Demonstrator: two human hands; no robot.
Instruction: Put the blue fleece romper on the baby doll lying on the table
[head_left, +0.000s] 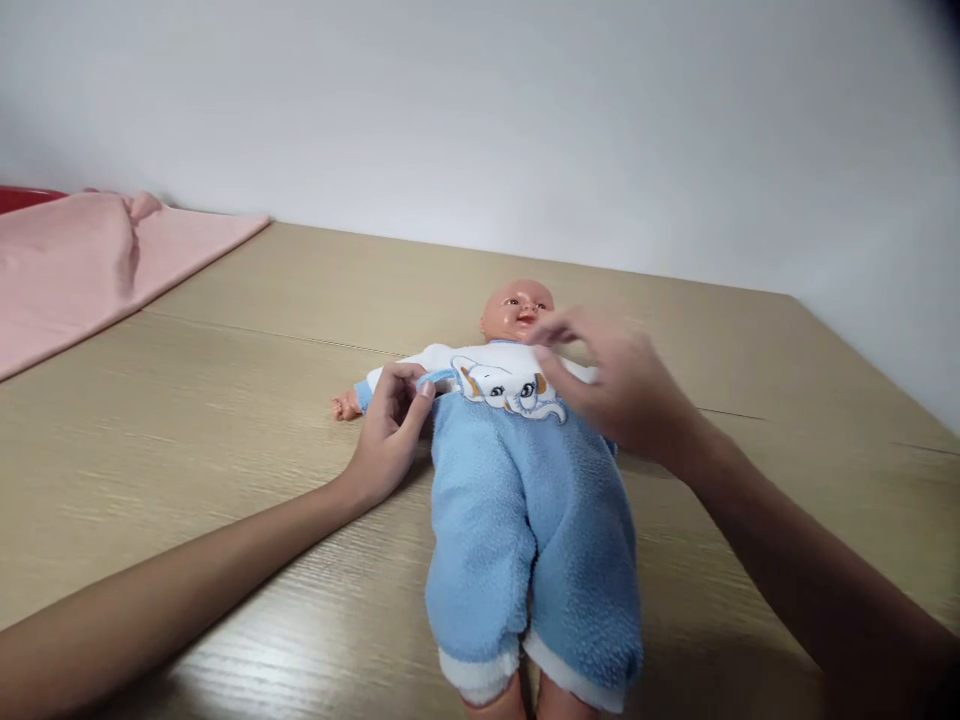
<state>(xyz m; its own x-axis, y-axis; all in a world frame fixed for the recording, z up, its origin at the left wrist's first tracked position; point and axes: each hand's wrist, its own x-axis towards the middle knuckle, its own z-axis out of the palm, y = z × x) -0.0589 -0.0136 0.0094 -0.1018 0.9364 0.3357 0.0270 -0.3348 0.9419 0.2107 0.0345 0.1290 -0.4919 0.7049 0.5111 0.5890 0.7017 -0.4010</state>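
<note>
A baby doll (517, 310) lies on its back on the table, its head away from me. It wears a romper (480, 480) with fleecy blue legs, a white top and an elephant face (510, 388) on the chest. My left hand (394, 430) pinches a light blue strap or edge (439, 378) of the romper at the doll's side, thumb on top. Over the other side of the chest, just below the doll's chin, hovers my right hand (615, 385), slightly blurred. Its thumb and fingers are apart, with nothing seen between them. It hides one doll arm.
A pink cloth (67, 260) is spread at the far left of the wood-grain table (262, 430), with a bit of a red object (26, 198) behind it. The pale wall (450, 130) rises along the table's back edge.
</note>
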